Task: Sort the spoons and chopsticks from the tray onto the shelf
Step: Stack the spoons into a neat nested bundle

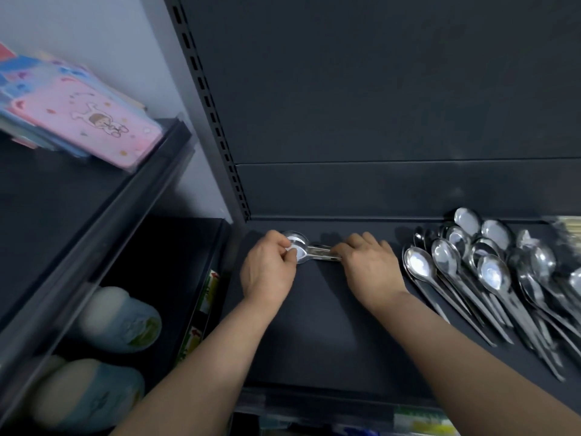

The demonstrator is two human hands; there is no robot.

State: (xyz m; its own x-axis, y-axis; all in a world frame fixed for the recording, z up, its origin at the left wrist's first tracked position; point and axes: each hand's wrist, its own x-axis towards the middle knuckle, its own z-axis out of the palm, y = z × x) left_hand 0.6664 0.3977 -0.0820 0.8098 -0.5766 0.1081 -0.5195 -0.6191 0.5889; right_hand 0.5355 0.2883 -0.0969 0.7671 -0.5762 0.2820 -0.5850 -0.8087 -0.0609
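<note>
A small bunch of steel spoons [311, 250] lies crosswise near the back left of the dark shelf [330, 325]. My left hand [268, 270] pinches the bowl end of the bunch. My right hand [367, 267] grips the handle end, with the fingers curled over it. To the right, several more steel spoons [490, 272] lie side by side, bowls toward the back and handles toward the front edge. A pale bundle that may be chopsticks [569, 231] shows at the far right edge. The tray is out of sight.
The shelf's back panel [377, 121] and a slotted upright [217, 130] rise behind my hands. A neighbouring rack on the left carries pink and blue packs [85, 118] above and pale blue rounded items [119, 319] below. Packaged goods [421, 420] sit below the front edge.
</note>
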